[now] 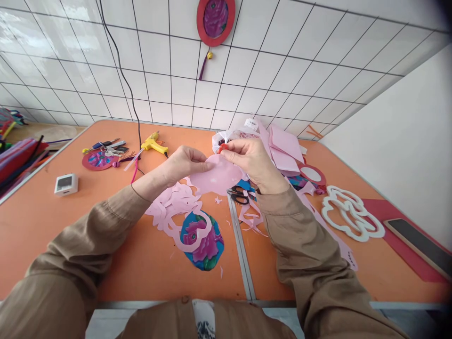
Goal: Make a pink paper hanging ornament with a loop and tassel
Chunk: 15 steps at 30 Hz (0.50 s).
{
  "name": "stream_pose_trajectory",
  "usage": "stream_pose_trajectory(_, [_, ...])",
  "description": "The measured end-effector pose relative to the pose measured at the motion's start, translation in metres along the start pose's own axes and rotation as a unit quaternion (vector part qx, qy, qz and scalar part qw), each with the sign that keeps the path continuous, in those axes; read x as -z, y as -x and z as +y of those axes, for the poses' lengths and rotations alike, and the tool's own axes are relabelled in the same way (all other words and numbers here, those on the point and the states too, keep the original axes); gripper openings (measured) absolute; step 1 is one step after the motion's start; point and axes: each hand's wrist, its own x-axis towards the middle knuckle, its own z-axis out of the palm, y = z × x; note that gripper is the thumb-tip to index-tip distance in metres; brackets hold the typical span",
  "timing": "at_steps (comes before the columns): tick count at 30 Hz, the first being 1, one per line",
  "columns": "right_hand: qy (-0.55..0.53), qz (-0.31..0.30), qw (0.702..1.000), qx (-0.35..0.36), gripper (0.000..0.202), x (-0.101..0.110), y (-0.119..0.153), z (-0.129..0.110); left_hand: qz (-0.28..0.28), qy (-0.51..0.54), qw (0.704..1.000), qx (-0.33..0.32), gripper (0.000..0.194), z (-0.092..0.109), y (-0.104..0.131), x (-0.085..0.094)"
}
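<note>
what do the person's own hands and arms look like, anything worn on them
The left hand and right hand are bare, with no gloves, rings or watch showing. Both arms are in long khaki-brown sleeves: the left sleeve and right sleeve look loose and creased, run to about the wrists, and have stitched cuffs, with no print visible.
</note>
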Motion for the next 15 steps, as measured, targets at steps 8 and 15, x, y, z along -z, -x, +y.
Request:
stream_pose_trajectory(8, [-0.008,-0.002,1.000,0.021,0.019,0.000,-0.002,0.004,0.010,0.005,1.000,0.014,0.026,0.000,-0.001,-0.002])
stream_pose_trajectory(15, [-0.009,0.053,0.998,0.032,0.015,0.002,-0.007,0.012,-0.025,0.027,0.998,0.059,0.013,-0.006,-0.006,0.002])
